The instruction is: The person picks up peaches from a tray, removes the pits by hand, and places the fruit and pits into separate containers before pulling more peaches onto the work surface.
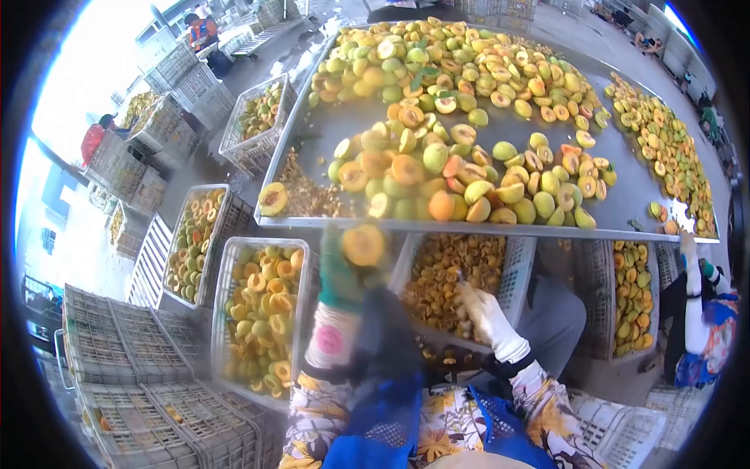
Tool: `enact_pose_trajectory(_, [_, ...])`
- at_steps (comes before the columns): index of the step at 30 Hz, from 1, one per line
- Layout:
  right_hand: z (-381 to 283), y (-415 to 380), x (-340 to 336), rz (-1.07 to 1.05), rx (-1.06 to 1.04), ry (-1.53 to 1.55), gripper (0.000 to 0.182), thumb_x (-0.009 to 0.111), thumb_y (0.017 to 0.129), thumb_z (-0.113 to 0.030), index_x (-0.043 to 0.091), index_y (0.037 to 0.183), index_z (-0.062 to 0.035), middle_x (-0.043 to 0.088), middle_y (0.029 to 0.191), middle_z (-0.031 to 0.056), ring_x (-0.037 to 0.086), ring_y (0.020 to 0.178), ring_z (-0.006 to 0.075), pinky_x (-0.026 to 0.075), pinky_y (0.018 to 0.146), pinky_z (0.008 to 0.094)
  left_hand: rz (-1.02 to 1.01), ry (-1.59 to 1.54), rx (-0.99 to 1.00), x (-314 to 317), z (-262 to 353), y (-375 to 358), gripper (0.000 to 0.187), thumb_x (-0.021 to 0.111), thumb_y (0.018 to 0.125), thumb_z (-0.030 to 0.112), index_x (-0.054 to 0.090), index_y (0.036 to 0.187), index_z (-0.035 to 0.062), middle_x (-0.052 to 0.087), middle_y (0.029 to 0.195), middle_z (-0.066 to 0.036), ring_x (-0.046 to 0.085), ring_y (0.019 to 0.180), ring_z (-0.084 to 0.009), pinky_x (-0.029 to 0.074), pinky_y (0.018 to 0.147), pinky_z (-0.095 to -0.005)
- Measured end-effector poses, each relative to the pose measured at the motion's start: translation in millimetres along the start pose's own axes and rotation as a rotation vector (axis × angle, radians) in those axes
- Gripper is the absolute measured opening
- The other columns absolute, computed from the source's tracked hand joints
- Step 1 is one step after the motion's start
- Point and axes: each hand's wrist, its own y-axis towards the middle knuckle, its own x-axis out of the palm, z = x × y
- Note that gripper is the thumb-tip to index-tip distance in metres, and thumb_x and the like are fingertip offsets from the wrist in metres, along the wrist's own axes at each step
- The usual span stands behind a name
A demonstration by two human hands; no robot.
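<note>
The left hand (341,270) holds 1 halved fruit (363,245).

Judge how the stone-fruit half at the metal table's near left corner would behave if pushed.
The stone-fruit half shows its cut face, so its rounded side is probably underneath and it may rock rather than slide flat. Its exposed flesh suggests a slippery grip. Being small and halved, it is likely light.
</note>
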Motion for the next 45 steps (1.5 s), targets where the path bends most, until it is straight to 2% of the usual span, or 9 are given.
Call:
enact_pose_trajectory(4, [-19, -17, 31, -0.053, -0.652, -0.569, 0.037, 0.050, 0.097, -0.037, 0.055, 0.098, 0.0001, 0.054, 0.061, 0.0050, 0.054, 0.049, 0.0157, 0.040, 0.043, 0.0298, 0.065, -0.014, -0.091, 37, -29, -35, 0.055, 0.045, 0.094, 0.055, 0.055, 0.111, 0.0042, 0.064, 0.089, -0.009, 0.062, 0.071, -0.0142, 0.052, 0.052, -0.0240])
enact_pose_trajectory(7, [-38, -32, 52, 0.129, -0.919, -0.686, 0.023, 0.057, 0.092, -0.024, 0.058, 0.092, -0.0007, 0.060, 0.066, 0.0237, 0.061, 0.061, 0.0398, 0.047, 0.051, 0.0438, 0.010, 0.166, -0.007, 41, -43, -43, 0.056, 0.044, 0.095, 0.053, 0.054, 0.113, 0.0014, 0.062, 0.091, -0.009, 0.061, 0.079, -0.0158, 0.052, 0.067, -0.0265])
enact_pose_trajectory(19, [-40, -22, 63, 0.182, -0.912, -0.904, 0.026, 0.057, 0.091, -0.022, 0.051, 0.080, 0.0005, 0.055, 0.056, 0.0216, 0.058, 0.052, 0.0398, 0.045, 0.046, 0.0461, 0.065, 0.400, 0.104, 50, -43, -57, 0.047, 0.042, 0.099, 0.043, 0.059, 0.107, -0.0002, 0.061, 0.093, -0.005, 0.055, 0.082, -0.0106, 0.046, 0.076, -0.0248])
enact_pose_trajectory(27, [-26, -7, 50, -0.106, -0.611, -0.767, 0.033, 0.050, 0.095, -0.028, 0.057, 0.091, 0.0045, 0.059, 0.078, 0.0294, 0.058, 0.079, 0.0472, 0.046, 0.067, 0.0506, -0.224, 0.905, -0.095, 7, -45, -28, 0.037, 0.045, 0.098, 0.034, 0.063, 0.103, 0.0028, 0.062, 0.090, -0.003, 0.056, 0.078, -0.0080, 0.046, 0.071, -0.0217])
enact_pose_trajectory(31, [-32, -11, 53, -0.099, -0.506, -0.620, 0.041, 0.046, 0.096, -0.034, 0.056, 0.092, 0.0050, 0.059, 0.086, 0.0306, 0.056, 0.087, 0.0489, 0.045, 0.071, 0.0503, 0.011, 0.534, 0.135, 10, -69, -43, 0.027, 0.053, 0.094, 0.025, 0.064, 0.099, 0.0017, 0.064, 0.088, -0.005, 0.058, 0.077, -0.0094, 0.046, 0.069, -0.0218])
enact_pose_trajectory(34, [-30, -6, 54, -0.102, -0.680, -0.779, 0.050, 0.042, 0.098, -0.044, 0.056, 0.086, 0.0030, 0.061, 0.076, 0.0250, 0.062, 0.071, 0.0407, 0.047, 0.059, 0.0440, 0.144, 0.449, 0.158, 13, -87, -46, 0.018, 0.060, 0.089, 0.015, 0.065, 0.097, 0.0000, 0.064, 0.084, -0.007, 0.060, 0.079, -0.0112, 0.047, 0.068, -0.0240])
enact_pose_trajectory(37, [-52, -11, 32, -0.447, 0.144, -0.392, 0.049, 0.039, 0.096, -0.054, 0.049, 0.086, -0.0072, 0.037, 0.055, -0.0066, 0.034, 0.041, 0.0038, 0.030, 0.036, 0.0221, -0.007, 0.516, -0.180, 2, -78, -33, 0.022, 0.061, 0.088, 0.017, 0.066, 0.099, -0.0009, 0.064, 0.077, -0.005, 0.059, 0.067, -0.0111, 0.046, 0.062, -0.0239])
enact_pose_trajectory(41, [-39, -13, 26, -0.532, 0.295, 0.128, 0.049, 0.041, 0.095, -0.056, 0.048, 0.093, -0.0069, 0.031, 0.055, -0.0076, 0.028, 0.041, 0.0035, 0.029, 0.037, 0.0220, 0.003, 0.512, -0.076, 12, -92, -32, 0.021, 0.060, 0.090, 0.018, 0.067, 0.094, -0.0007, 0.064, 0.077, -0.004, 0.056, 0.064, -0.0085, 0.043, 0.057, -0.0215])
enact_pose_trajectory(45, [-17, -3, 40, -0.310, 0.116, -0.182, 0.049, 0.040, 0.095, -0.057, 0.047, 0.092, -0.0079, 0.027, 0.055, -0.0083, 0.025, 0.041, 0.0036, 0.026, 0.037, 0.0218, -0.008, 0.611, -0.159, 11, -96, -20, 0.026, 0.062, 0.088, 0.024, 0.067, 0.095, -0.0005, 0.063, 0.080, -0.005, 0.056, 0.072, -0.0102, 0.043, 0.062, -0.0241])
